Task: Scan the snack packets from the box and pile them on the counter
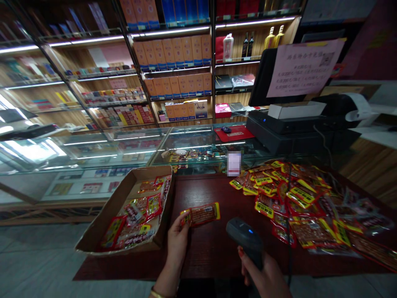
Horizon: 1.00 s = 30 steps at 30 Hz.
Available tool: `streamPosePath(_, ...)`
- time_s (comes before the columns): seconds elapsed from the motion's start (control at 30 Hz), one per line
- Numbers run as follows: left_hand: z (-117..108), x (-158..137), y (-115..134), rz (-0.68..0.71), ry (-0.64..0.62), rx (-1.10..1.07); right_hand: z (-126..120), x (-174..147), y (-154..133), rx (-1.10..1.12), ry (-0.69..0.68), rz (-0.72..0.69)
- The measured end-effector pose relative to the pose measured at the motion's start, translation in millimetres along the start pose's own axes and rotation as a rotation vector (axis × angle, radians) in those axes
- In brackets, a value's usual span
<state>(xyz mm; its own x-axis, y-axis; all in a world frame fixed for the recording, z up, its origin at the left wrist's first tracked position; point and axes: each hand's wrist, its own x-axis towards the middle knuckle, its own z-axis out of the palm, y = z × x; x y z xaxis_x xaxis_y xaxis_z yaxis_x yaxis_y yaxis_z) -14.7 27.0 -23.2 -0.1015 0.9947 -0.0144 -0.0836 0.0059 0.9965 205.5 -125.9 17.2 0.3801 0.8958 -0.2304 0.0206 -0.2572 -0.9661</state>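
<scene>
Between the thumb and fingers of my left hand [179, 236] is one end of a snack packet [203, 214], clear with red and yellow edges and brown strips inside. It is held over the dark red table. My right hand [263, 273] is wrapped round the handle of a black barcode scanner [246, 238], whose blue light is lit. The scanner's head points up and left toward the packet, apart from it. Left of my left hand, a cardboard box [166, 223] holds several similar packets. A large heap of packets [300, 194] lies to the right of the scanner.
A glass display counter [130, 159] runs behind the table [198, 186]. On it rest a red mat [234, 133] with a mouse and a monitor [263, 76] bearing a paper sign. A dark cable [289, 223] hangs at the right. Shelves of boxes [176, 51] line the wall.
</scene>
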Motion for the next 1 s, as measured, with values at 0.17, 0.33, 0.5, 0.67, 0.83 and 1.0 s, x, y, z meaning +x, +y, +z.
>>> streamPosePath(0.17,0,1,-4,-0.012,0.034,-0.015,1,-1,3,-0.097,-0.017,0.000)
streamPosePath(0.33,0,0,-1,0.003,0.036,0.027,2,0,0,-0.189,-0.010,-0.009)
streamPosePath(0.5,2,0,4,-0.012,0.019,0.016,0,2,-5,-0.189,0.014,-0.045)
streamPosePath(0.67,6,-5,12,-0.038,-0.041,0.017,1,13,0,-0.053,-0.010,-0.012)
streamPosePath(0.83,24,-4,25,-0.183,-0.125,-0.106,-7,34,16,0.281,0.005,-0.012)
streamPosePath(1.0,92,16,48,-0.237,-0.266,-0.277,-16,35,34,0.547,0.059,0.002)
